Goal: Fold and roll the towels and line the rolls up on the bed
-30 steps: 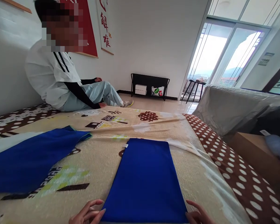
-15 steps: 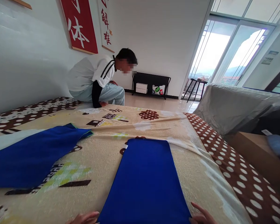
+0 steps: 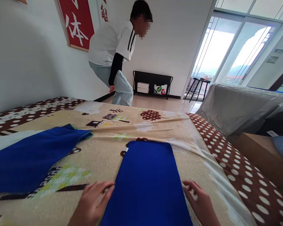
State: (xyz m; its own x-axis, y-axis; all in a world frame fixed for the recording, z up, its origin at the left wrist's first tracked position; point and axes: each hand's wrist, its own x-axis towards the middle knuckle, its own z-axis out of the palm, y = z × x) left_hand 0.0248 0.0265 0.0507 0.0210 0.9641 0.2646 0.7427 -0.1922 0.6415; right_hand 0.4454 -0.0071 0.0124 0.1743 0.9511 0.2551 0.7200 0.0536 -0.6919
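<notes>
A folded blue cloth (image 3: 147, 175) lies flat on the patterned beige blanket (image 3: 101, 157) right in front of me. My left hand (image 3: 94, 202) rests on the blanket at the cloth's left edge, fingers stretched out and touching that edge. My right hand (image 3: 199, 202) sits at the cloth's right edge with its fingers curled down onto the blanket; I cannot make out anything in them. A second blue cloth (image 3: 30, 157) lies spread and loose at the left.
A person in a white top (image 3: 115, 53) is rising at the far side of the bed by the wall. A covered sofa (image 3: 240, 106) and a wooden table (image 3: 259, 157) stand at the right. A black rack (image 3: 152, 85) stands against the far wall.
Both my hands have slid forward along the sides of the folded cloth. The other person has got up from sitting on the bed's far edge.
</notes>
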